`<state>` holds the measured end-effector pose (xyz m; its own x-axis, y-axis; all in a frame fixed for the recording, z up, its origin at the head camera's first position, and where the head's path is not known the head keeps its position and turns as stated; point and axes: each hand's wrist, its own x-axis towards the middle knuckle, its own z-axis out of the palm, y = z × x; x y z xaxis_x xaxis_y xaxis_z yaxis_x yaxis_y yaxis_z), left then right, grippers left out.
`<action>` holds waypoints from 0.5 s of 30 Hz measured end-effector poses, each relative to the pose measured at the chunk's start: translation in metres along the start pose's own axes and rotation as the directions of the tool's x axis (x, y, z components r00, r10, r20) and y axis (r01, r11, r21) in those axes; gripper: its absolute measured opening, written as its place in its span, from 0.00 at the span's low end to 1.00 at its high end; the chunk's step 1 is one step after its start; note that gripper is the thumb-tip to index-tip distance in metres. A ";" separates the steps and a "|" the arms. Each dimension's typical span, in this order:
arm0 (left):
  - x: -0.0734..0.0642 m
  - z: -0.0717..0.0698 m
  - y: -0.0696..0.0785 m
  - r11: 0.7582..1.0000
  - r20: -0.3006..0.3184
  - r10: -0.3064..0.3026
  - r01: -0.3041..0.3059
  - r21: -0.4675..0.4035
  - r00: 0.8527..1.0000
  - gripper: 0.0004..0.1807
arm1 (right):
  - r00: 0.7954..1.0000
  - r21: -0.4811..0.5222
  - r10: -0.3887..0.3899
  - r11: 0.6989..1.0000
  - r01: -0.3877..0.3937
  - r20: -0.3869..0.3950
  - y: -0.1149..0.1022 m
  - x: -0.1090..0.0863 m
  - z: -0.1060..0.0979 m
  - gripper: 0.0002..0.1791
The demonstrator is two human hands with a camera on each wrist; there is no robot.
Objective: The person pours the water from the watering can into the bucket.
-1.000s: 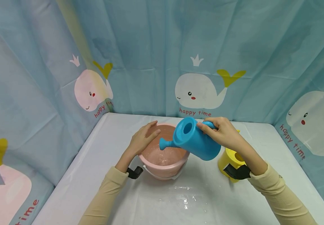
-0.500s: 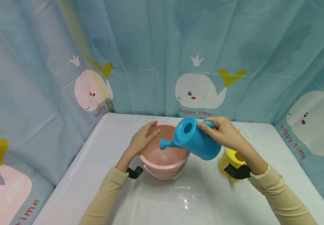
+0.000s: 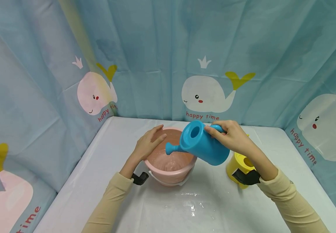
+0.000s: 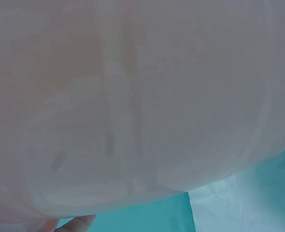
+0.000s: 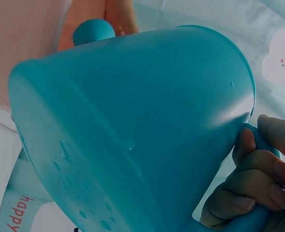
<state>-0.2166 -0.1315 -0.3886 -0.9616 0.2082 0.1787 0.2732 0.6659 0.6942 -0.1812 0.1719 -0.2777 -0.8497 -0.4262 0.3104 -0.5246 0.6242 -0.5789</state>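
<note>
My right hand (image 3: pixel 232 136) grips the handle of a blue watering can (image 3: pixel 206 147), its fingers curled round it in the right wrist view. Held above the table, the can tilts left, and its spout head (image 3: pixel 170 149) is over the pink bucket (image 3: pixel 169 177). Water (image 3: pixel 169 163) in the bucket is rippled below the spout. My left hand (image 3: pixel 146 144) holds the bucket's left rim, thumb on the inner side. The bucket's pale outer wall (image 4: pixel 157 106) fills most of the left wrist view, with one fingertip (image 4: pixel 79 224) showing beneath it. Drops dot the can's base (image 5: pixel 79 193).
A yellow container (image 3: pixel 238 168) with a round opening stands right of the can, partly behind my right wrist. Wet patches (image 3: pixel 192 207) shine on the white tabletop (image 3: pixel 168 213) in front of the bucket. Blue whale-print curtains (image 3: pixel 156 48) enclose the back and sides.
The watering can has tipped very slightly and risen a touch with my right hand. Ripples in the bucket's water have shifted. My left hand stays on the rim.
</note>
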 end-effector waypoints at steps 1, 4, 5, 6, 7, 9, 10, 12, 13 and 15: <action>0.000 0.000 0.000 1.000 0.001 0.002 -0.002 0.000 1.000 0.34 | 1.000 -0.001 -0.001 1.000 0.001 0.000 0.000 0.000 0.000 0.15; -0.001 -0.001 0.001 1.000 0.002 0.005 -0.005 -0.002 1.000 0.34 | 1.000 -0.005 -0.003 1.000 0.003 0.003 0.000 0.000 -0.001 0.16; -0.001 -0.001 0.002 1.000 0.001 0.005 -0.005 -0.002 1.000 0.34 | 1.000 -0.003 -0.003 1.000 0.003 0.004 0.000 0.000 -0.001 0.16; -0.001 -0.001 0.002 1.000 0.000 0.009 -0.009 -0.001 1.000 0.34 | 1.000 -0.003 -0.003 1.000 0.003 0.005 0.000 0.000 -0.002 0.16; -0.001 -0.002 0.002 1.000 0.000 0.009 -0.009 -0.002 1.000 0.34 | 1.000 -0.005 -0.004 1.000 0.004 0.006 0.000 0.000 -0.002 0.16; -0.002 -0.002 0.002 1.000 -0.001 0.009 -0.009 -0.002 1.000 0.34 | 1.000 -0.006 -0.004 1.000 0.004 0.008 0.000 -0.001 -0.003 0.16; -0.002 -0.002 0.002 1.000 0.000 0.009 -0.009 -0.001 1.000 0.34 | 1.000 -0.006 -0.003 1.000 0.003 0.007 0.000 -0.001 -0.003 0.16; -0.001 -0.002 0.002 1.000 0.000 0.013 -0.013 -0.001 1.000 0.34 | 1.000 -0.010 -0.002 1.000 0.002 0.007 0.000 -0.001 -0.003 0.17; -0.001 -0.002 0.001 1.000 0.000 0.011 -0.011 -0.002 1.000 0.34 | 1.000 -0.012 -0.002 1.000 0.002 0.007 0.000 -0.001 -0.004 0.17; -0.001 -0.001 0.001 1.000 0.001 0.015 -0.015 -0.001 1.000 0.34 | 1.000 -0.012 -0.001 1.000 0.001 0.007 -0.001 -0.001 -0.004 0.17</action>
<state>-0.2155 -0.1318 -0.3871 -0.9574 0.2186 0.1884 0.2874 0.6617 0.6925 -0.1805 0.1746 -0.2745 -0.8488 -0.4316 0.3054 -0.5260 0.6315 -0.5696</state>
